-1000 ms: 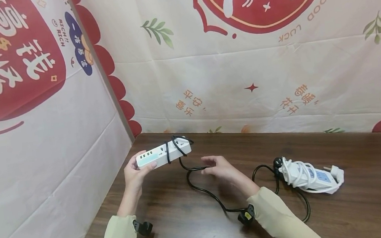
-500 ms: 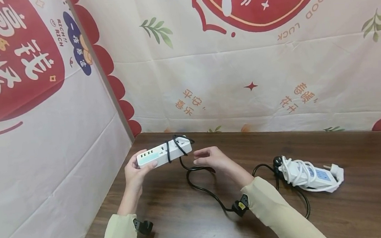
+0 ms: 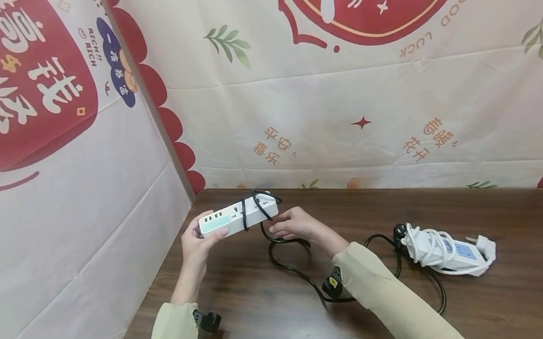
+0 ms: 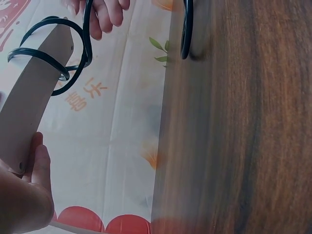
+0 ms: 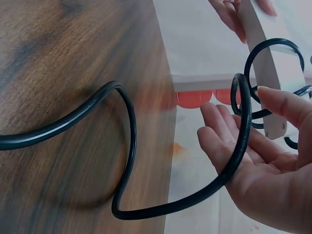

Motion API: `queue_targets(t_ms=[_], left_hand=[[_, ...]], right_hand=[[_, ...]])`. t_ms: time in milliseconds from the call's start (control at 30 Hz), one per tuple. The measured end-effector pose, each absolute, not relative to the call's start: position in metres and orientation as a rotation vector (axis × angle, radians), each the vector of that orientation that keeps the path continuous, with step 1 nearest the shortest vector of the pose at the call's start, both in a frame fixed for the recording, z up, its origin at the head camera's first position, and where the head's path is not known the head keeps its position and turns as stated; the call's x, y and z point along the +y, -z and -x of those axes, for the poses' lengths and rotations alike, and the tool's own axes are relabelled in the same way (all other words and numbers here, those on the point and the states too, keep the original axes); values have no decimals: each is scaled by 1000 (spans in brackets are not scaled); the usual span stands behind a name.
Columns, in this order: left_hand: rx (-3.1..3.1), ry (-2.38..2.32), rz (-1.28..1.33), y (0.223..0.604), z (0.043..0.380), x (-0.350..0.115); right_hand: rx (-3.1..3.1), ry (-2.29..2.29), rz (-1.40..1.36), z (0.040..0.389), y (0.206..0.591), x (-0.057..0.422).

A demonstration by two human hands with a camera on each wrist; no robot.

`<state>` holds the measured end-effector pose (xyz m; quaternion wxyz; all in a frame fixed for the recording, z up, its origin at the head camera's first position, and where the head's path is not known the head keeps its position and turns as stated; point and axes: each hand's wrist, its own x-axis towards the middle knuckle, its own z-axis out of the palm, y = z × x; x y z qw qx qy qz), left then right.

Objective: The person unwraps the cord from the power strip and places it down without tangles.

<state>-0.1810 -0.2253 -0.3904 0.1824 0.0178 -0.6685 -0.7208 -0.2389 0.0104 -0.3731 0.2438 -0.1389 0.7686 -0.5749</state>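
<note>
A white power strip is held up above the table, tilted, with its sockets and USB ports showing in the head view. My left hand grips its left end, thumb on the front side. Black cord loops around the strip's right half, then hangs down and trails across the table. Just below the strip's right end is my right hand. From the right wrist, its thumb and fingers look spread apart, loosely bent, with a hanging loop of the cord passing in front of the palm; whether they touch it I cannot tell.
A second white power strip, wrapped in its own white cord, lies on the right of the wooden table. A black plug sits against its left end. Printed cloth hangs behind and to the left.
My right hand has moved left and slightly up, closer to the strip's right end and the hanging cord. The left hand keeps its hold on the power strip almost in place.
</note>
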Motion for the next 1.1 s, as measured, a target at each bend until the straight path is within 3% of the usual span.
queue_targets(t_ms=[1100], left_hand=[[-1865, 2064, -24, 390, 178, -232]], right_hand=[[1889, 1768, 287, 252, 386, -4]])
